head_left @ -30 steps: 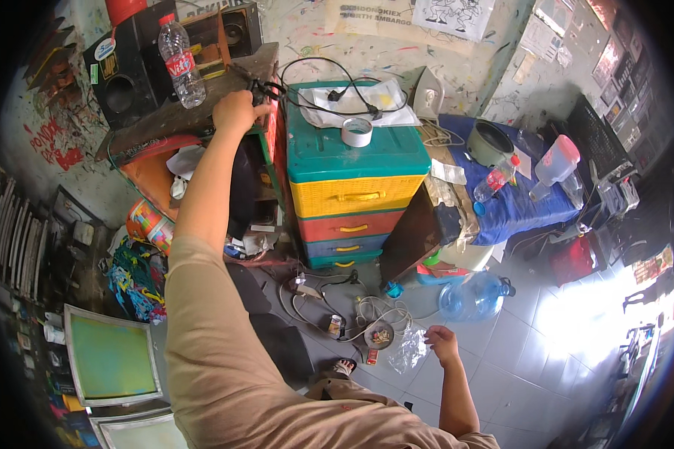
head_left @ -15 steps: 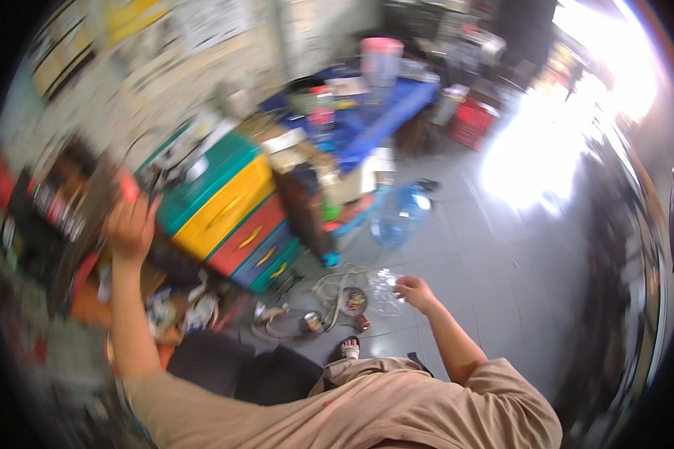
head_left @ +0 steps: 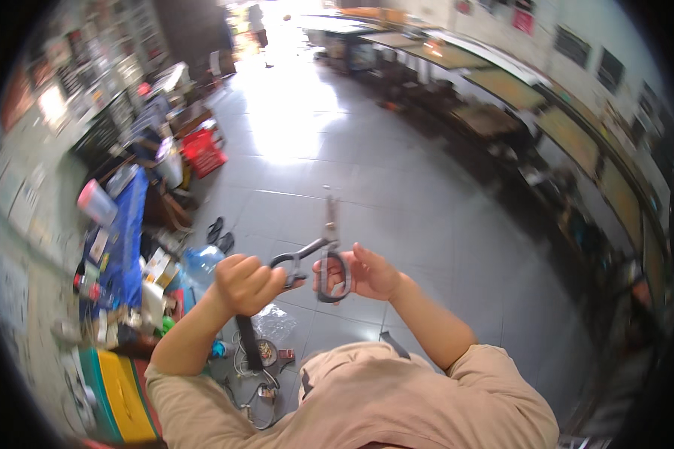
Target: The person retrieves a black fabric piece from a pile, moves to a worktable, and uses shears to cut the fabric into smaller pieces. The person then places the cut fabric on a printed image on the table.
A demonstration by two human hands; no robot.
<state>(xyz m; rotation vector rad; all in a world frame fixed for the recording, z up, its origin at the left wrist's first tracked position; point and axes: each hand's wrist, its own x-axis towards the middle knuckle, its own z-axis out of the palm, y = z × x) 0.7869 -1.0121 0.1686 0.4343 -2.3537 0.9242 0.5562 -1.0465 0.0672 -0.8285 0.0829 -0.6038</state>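
A large pair of scissors with dark grey loop handles is held up in front of me, blades pointing away and handles spread. My left hand is closed in a fist at the left loop. From beneath that fist hangs a flat black strap; its upper end is hidden in the hand. My right hand is at the right loop, its fingers curled behind and through it and its thumb raised. Below the hands, a crumpled clear plastic bag lies on the grey tiled floor.
Cables and a small round dish lie on the floor by my left arm. To the left are a blue-covered table, a colourful drawer unit and a large clear blue bottle. A long workbench curves along the right.
My view has swung to the right. My left hand came from the cluttered shelf at the left to the front. Both hands are now together at the scissors, and a black strap hangs below the left.
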